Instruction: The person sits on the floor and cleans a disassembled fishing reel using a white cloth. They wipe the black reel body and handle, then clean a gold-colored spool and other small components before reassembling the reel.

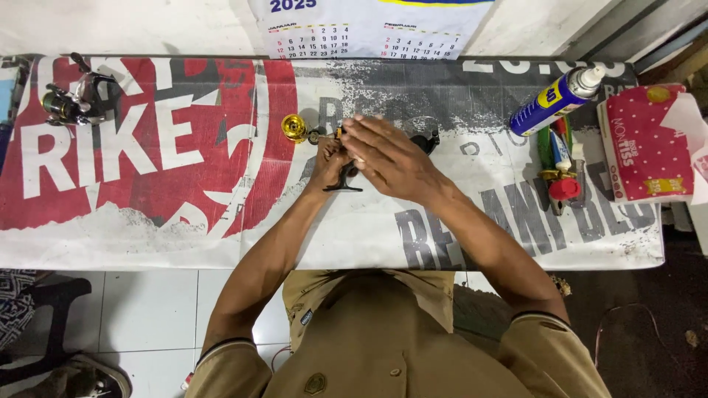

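My left hand [330, 163] grips a black fishing reel body [344, 180] over the middle of the table; its gold spool [294, 127] sticks out to the left. My right hand [387, 157] lies across the top of the reel with fingers stretched flat and pointing left, hiding most of it. A black part [425, 139] shows just behind my right hand. Whether the right hand grips anything cannot be seen.
The table is covered by a printed red, white and grey banner [184, 214]. Another dark spinning reel [70, 99] sits at the far left. At the right lie a blue spray can [557, 99], small tubes and a red-capped bottle [562, 173], and a red tissue pack [645, 144]. A calendar [369, 29] hangs behind.
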